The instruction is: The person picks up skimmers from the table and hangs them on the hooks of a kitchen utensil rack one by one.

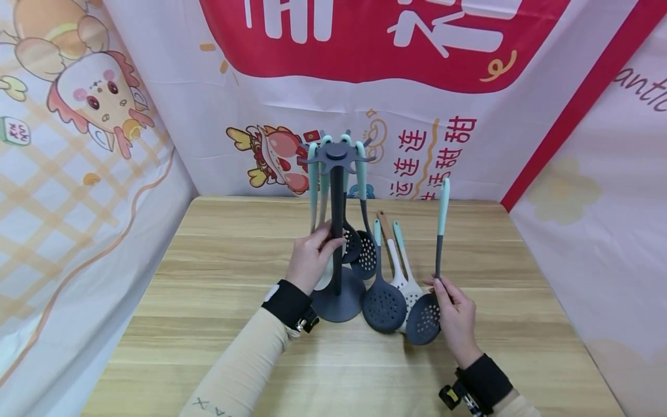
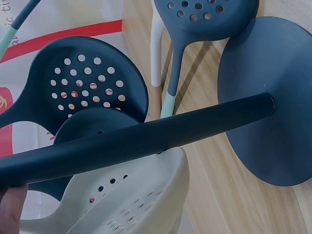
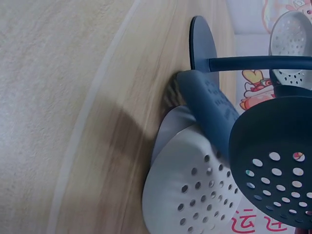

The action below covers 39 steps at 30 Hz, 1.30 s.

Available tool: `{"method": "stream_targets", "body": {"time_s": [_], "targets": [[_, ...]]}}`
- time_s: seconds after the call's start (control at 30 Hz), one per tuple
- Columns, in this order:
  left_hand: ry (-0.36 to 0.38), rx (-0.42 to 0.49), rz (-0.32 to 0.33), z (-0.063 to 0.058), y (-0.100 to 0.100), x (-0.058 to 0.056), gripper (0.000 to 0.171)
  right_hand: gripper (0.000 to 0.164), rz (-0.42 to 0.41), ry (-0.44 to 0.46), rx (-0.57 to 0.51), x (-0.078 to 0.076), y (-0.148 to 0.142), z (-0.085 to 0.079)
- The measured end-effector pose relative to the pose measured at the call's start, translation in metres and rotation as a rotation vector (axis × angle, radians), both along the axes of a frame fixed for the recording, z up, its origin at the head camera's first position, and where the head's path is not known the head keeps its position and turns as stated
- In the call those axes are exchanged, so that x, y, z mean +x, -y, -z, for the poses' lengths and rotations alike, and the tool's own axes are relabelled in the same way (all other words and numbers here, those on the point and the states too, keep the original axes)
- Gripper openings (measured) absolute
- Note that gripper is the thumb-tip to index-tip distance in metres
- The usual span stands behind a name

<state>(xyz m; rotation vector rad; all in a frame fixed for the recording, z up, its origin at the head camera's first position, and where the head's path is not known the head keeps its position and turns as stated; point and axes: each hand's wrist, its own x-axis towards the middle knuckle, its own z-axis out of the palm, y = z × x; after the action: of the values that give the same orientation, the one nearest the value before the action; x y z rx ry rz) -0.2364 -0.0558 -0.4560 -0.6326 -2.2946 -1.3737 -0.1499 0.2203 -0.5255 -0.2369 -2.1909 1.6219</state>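
My left hand (image 1: 307,263) grips the dark post of a utensil stand (image 1: 337,202), whose round base (image 1: 339,313) rests on the table. Several mint-handled utensils hang from its top hooks, among them a dark slotted skimmer (image 1: 367,258) and a pale one (image 2: 141,200) with holes. To the right of the stand, my right hand (image 1: 458,318) pinches the lower handle of a dark skimmer (image 1: 423,323), its mint handle end pointing up. The right wrist view shows this skimmer's perforated bowl (image 3: 278,161) close by, in front of a white skimmer (image 3: 187,185).
Between the stand and my right hand lie a dark skimmer (image 1: 384,307) with a mint handle and white perforated skimmers (image 1: 413,292), one handle brown (image 1: 385,225). The wooden table (image 1: 234,278) is bordered by printed cloth (image 1: 292,95) at the back and sides.
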Motion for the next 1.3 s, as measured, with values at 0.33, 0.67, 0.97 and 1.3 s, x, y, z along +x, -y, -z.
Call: {"method": "stream_targets", "body": {"time_s": [0.33,0.67,0.97,1.3], "targets": [[-0.013,0.004,-0.009,0.001,0.000,0.000,0.027,0.029,-0.044,-0.001,-0.027,0.001,0.010,-0.007],[-0.008,-0.008,-0.029,0.002,-0.001,0.000,0.025,0.025,-0.076,-0.084,-0.090,0.004,0.024,-0.020],[-0.015,-0.005,-0.025,0.003,-0.001,-0.001,0.025,0.026,-0.124,-0.100,-0.083,0.009,0.034,-0.032],[0.005,-0.008,-0.029,0.001,0.000,0.000,0.027,0.028,-0.145,-0.097,-0.077,0.009,0.041,-0.043]]}}
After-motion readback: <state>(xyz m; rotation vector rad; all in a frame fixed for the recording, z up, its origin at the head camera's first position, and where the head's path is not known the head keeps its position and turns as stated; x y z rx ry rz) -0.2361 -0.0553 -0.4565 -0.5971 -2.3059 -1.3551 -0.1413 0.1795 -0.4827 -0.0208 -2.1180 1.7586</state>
